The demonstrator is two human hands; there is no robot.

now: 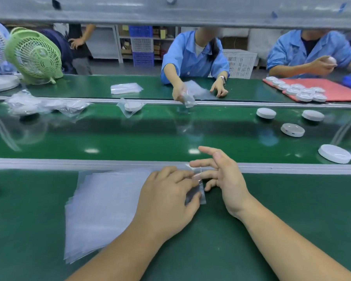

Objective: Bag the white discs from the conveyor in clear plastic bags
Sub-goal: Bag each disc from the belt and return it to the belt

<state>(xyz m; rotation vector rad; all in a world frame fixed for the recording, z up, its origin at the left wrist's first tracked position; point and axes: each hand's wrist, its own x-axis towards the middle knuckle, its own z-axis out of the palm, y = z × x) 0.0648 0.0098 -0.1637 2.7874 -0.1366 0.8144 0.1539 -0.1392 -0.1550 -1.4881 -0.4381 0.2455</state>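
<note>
Near bench: I see the stack of clear bags (101,209) lying left of centre.
Left hand (166,199): pressing down on the stack, fingers pinching the top bag's right edge.
Right hand (225,177): fingers spread and loose, fingertips at that same edge, holding nothing firmly.
Conveyor (150,136), right: four bare white discs (334,153) left to bag.
Conveyor, far left: bagged discs (132,106) already done.
Progress: I judge it partway.

One head-worn wide-angle view looks forward and down from close above the near green bench (292,209), across the conveyor belt (150,136) toward the workers seated opposite.
</note>
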